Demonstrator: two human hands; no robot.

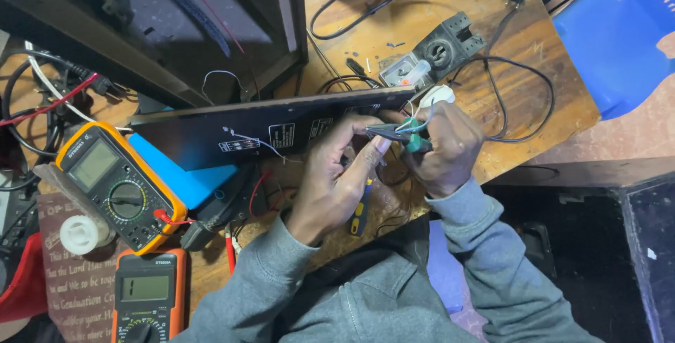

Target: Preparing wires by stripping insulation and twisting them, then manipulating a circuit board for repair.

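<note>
Your right hand [450,150] grips green-handled pliers [401,134] just below the black panel [267,128]; your left hand [337,174] fingers pinch its jaws' tip.

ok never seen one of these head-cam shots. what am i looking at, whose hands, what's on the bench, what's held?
There is no machine here: a person works with two bare hands, and the one picture comes from a camera on their head, looking down. The grey sleeves at the bottom are their own arms. The right hand grips green-handled pliers and some thin white wire; the left hand pinches at the plier tips. Both are over a wooden bench, just in front of a long black panel with thin wires hanging from it. To the left lie a yellow multimeter, an orange multimeter below it, a blue box and a white tape roll. Further back sits a grey socket block among black cables.
</note>
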